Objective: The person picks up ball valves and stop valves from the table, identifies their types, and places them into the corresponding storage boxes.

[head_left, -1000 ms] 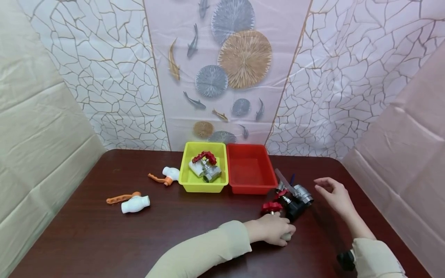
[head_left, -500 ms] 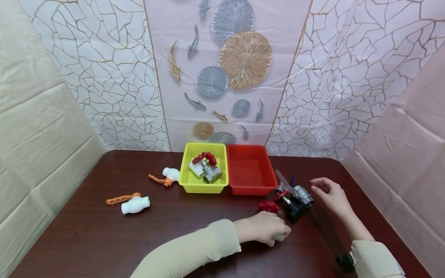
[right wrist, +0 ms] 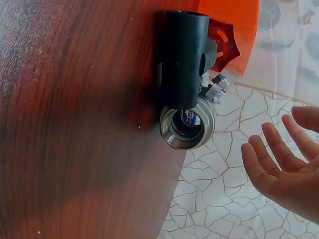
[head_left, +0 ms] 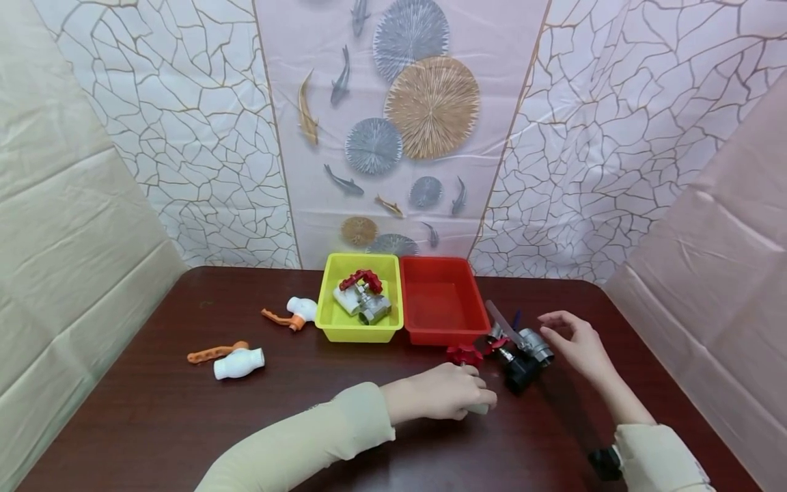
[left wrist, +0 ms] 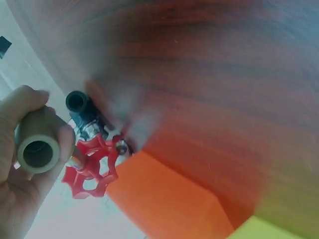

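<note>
My left hand (head_left: pixel 445 393) grips the body of a grey-green stop valve (left wrist: pixel 42 132), and its red handwheel (left wrist: pixel 92 167) sticks out past the fingers. In the head view much of the valve body is hidden by the hand. My right hand (head_left: pixel 574 345) has loosely bent fingers and holds nothing. Just left of it lies a metal ball valve (head_left: pixel 536 348) with a lever. A black valve (right wrist: pixel 184 59) with a red handwheel lies against this metal one. Another metal part with a blue handle, partly hidden, sits behind them.
A yellow bin (head_left: pixel 359 335) contains a metal valve with a red handwheel and a white piece. Against its right side stands a red bin (head_left: pixel 445 337). Two white ball valves with orange handles, one near (head_left: pixel 240 362) and one farther (head_left: pixel 301 309), lie on the left.
My left hand has moved left with the grey-green stop valve, away from the other valves. The right hand has shifted slightly left, closer to the metal ball valve.
</note>
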Available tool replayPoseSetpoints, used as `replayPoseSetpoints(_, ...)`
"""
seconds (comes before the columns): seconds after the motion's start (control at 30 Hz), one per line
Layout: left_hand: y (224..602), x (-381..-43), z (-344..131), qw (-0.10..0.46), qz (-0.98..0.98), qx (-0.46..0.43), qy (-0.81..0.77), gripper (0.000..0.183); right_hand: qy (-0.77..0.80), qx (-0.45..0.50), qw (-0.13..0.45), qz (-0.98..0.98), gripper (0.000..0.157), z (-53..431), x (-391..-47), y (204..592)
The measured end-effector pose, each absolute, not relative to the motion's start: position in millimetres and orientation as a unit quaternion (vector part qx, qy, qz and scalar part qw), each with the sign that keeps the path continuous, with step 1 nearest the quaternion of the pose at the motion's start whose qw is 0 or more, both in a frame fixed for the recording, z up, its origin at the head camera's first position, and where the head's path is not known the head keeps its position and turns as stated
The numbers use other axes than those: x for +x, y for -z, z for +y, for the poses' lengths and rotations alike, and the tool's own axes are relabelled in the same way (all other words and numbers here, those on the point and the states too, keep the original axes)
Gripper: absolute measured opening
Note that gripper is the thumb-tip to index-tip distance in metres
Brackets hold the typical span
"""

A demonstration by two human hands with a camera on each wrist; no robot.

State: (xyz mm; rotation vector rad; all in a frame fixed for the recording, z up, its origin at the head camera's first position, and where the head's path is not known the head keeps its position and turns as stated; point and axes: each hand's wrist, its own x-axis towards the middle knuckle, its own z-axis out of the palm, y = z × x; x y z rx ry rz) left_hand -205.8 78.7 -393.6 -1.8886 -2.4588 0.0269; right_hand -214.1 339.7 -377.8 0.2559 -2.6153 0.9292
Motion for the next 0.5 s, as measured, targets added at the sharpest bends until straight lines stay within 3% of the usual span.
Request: replayPoseSetpoints(0.5, 377, -202, 34, 0.069, -0.781, -0.62, 0.029, 0.022, -0.325, 0.093, 0.169, -0.926, 0.017, 322, -215, 373)
